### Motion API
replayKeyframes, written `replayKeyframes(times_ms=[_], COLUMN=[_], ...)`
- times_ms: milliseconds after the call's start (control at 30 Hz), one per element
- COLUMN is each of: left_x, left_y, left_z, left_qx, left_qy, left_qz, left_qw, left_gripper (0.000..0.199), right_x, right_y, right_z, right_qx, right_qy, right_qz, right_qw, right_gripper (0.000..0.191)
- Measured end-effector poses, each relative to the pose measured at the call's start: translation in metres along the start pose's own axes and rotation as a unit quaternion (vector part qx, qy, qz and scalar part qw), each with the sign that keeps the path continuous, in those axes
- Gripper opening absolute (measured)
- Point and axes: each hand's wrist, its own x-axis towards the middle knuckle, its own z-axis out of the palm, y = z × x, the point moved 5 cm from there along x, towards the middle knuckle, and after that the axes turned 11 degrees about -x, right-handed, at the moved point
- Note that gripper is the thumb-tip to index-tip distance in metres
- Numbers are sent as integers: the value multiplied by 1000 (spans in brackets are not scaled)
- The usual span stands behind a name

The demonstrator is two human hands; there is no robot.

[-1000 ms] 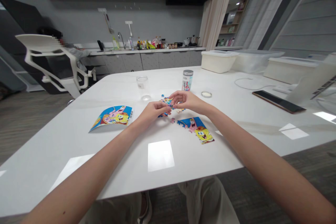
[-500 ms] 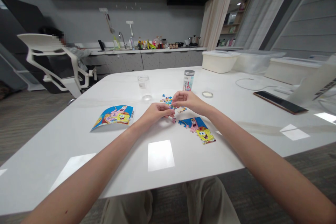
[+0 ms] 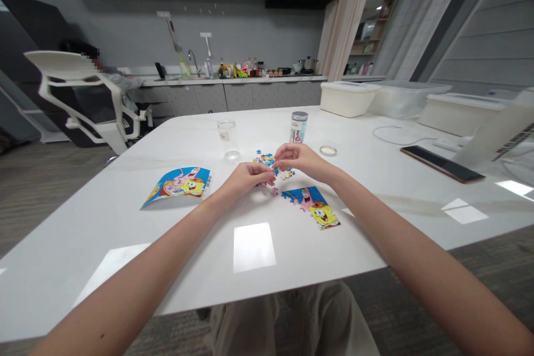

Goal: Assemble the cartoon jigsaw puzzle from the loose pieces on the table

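Note:
My left hand point(image 3: 251, 175) is closed at the near left edge of a pile of loose puzzle pieces point(image 3: 263, 159), its fingertips pinched together. Close beside it, my right hand point(image 3: 297, 158) hangs over the pile with thumb and fingers pressed together. What either hand holds is too small to make out. A pink piece point(image 3: 274, 192) lies just below my left fingers. Nearer to me is a joined part of the puzzle point(image 3: 314, 206), showing a yellow and a pink cartoon figure with a jagged left side. The curved picture sheet point(image 3: 180, 184) lies to the left.
Behind the hands stand a clear open jar point(image 3: 228, 139) and a lidded canister point(image 3: 298, 127), with a round lid point(image 3: 328, 151) to their right. A phone point(image 3: 442, 163), a laptop and lidded bins are at the right. A person point(image 3: 120, 86) sits beyond the table near a white chair point(image 3: 54, 61).
The whole view has shifted slightly. My hands remain close together over the pieces, with only small finger movements. My legs under the table have moved.

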Motion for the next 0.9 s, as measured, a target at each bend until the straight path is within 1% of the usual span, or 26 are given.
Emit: replayKeyframes(times_ms=[367,633,733,833,900], left_x=[0,1,1,1,2], left_y=[0,0,1,2,2], left_z=[-2,-4,-4,-4,-3], left_qx=[-3,-16,-33,-47,-46], left_qy=[4,16,22,25,21], left_qz=[5,18,22,31,35], left_qw=[1000,1000,999,998,998], left_gripper=[31,33,33,35,37], right_x=[-2,-1,-4,-8,-10], right_y=[-3,-1,1,0,-1], right_z=[0,0,4,14,20], right_qx=[0,-4,-13,-9,-5], right_qy=[-9,-37,-74,-132,-153], right_qz=[-11,-16,-4,13,19], right_qw=[1000,999,997,991,988], right_gripper=[26,25,24,26,29])
